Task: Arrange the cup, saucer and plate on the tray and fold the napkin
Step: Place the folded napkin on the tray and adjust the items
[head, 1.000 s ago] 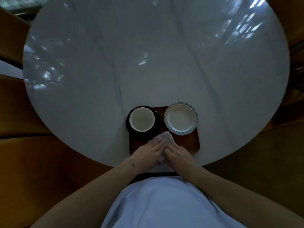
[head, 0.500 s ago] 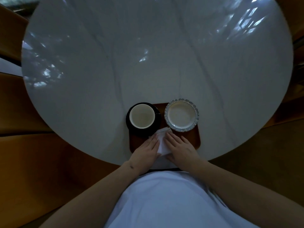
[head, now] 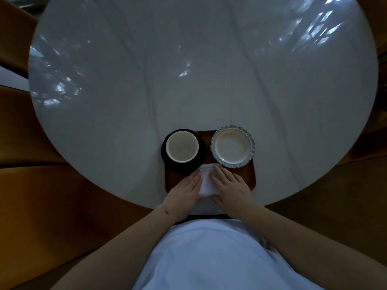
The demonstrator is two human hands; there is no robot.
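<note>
A brown wooden tray [head: 249,176] lies at the near edge of the round table. On its far left a white cup [head: 181,146] stands on a black saucer [head: 184,167]. On its far right sits a white plate [head: 232,146] with a scalloped blue rim. A white napkin [head: 206,182] lies folded on the tray's near half. My left hand [head: 184,193] rests flat on the napkin's left side and my right hand [head: 231,188] flat on its right side, fingers pointing away from me. Both hands cover most of the napkin.
The round grey marble table [head: 199,80] stretches away beyond the tray, with light reflections on it. Wooden seating [head: 31,185] surrounds the table on the left and right. My white shirt fills the bottom of the view.
Both hands have slid forward along the napkin toward the cup and plate and spread apart to its sides. The napkin now lies flatter and straighter on the tray.
</note>
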